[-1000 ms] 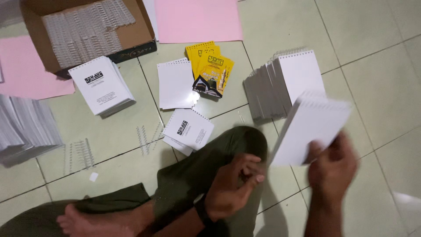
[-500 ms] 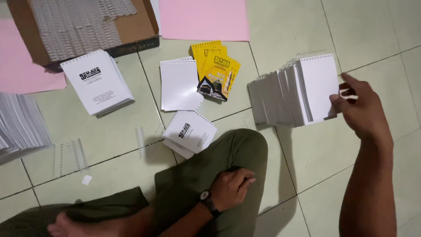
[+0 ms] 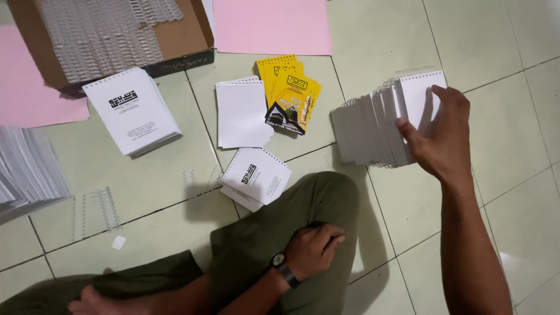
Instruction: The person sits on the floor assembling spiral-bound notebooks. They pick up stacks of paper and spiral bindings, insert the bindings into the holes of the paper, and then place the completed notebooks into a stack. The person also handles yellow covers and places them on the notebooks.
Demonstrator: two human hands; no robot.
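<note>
I sit on a tiled floor in olive trousers. My right hand rests flat on the top white spiral notebook of an overlapping row of bound notebooks at the right, fingers spread on it. My left hand, a watch on its wrist, lies loosely curled on my knee and holds nothing. Just beyond the knee lies a small bound notebook with a black emblem.
A cardboard box of wire binding combs sits at the top left. Nearby lie pink sheets, yellow covers, blank punched pages, a printed page stack, loose combs and white stacks at the left edge.
My right hand carried a white spiral notebook from in front of me out to the right and laid it on the row. My left hand stayed on the knee.
</note>
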